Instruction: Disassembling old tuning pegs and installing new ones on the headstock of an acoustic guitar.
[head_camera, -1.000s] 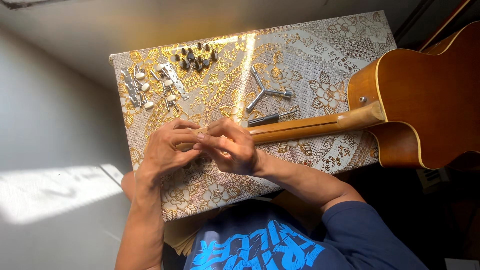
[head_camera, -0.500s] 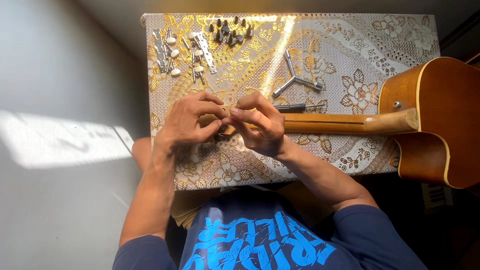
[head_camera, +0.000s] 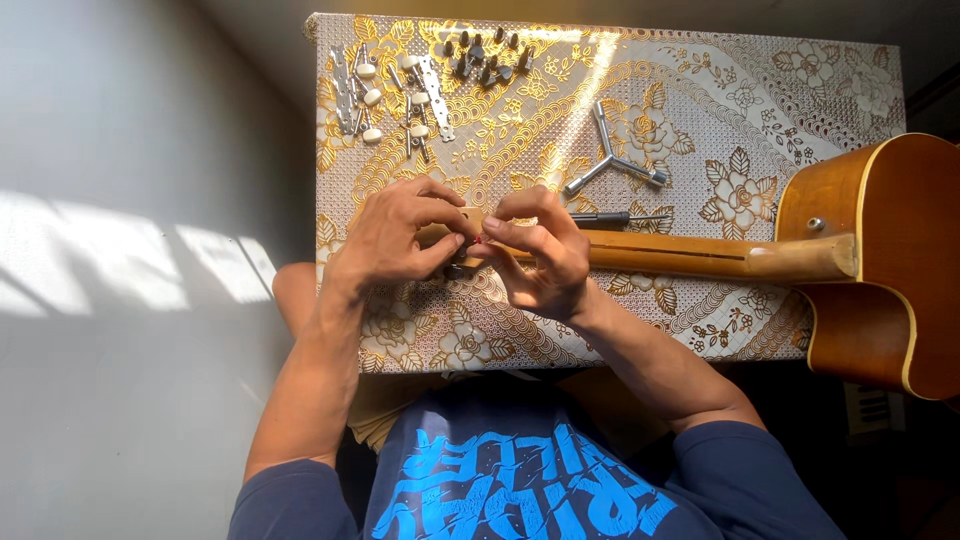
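At the far left of the surface (head_camera: 800, 70) lie the tuner strips (head_camera: 345, 95), well apart from us. Our left hand (head_camera: 395, 235) and right hand (head_camera: 535, 255) pinch a small red-tipped part (head_camera: 477, 240) at the guitar neck (head_camera: 700, 257) end. We judge steady fingers and a braced neck matter most; the three-armed wrench (head_camera: 612, 165) waits just beyond.

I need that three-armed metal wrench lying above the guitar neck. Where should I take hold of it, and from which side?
Take the three-armed wrench by the arm that points away from you, coming straight down from above. It lies flat on the patterned table cover with bare cloth around that arm. The two lower arms point toward the small screwdriver and the guitar neck, so a grip there looks more crowded.
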